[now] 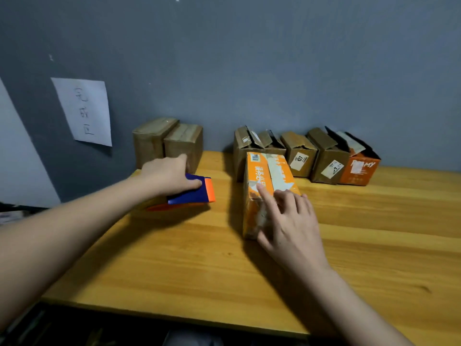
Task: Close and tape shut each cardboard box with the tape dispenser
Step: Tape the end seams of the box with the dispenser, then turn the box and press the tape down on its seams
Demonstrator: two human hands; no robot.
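An orange and white cardboard box (264,186) stands in the middle of the wooden table (174,258), its top flaps closed. My right hand (287,221) rests on its near end, index finger stretched along the top. My left hand (167,174) grips the blue and orange tape dispenser (192,193) on the table, left of that box. Two brown boxes (167,143) with closed, taped tops stand against the wall at the left. A row of several boxes with raised flaps (306,156) stands at the back right, the rightmost one orange (359,171).
A white paper sheet with handwriting (83,111) hangs on the grey wall (249,71) above the left boxes. The table's front edge (174,314) runs across the bottom, with dark clutter below it. Bare wood lies to the right and in front.
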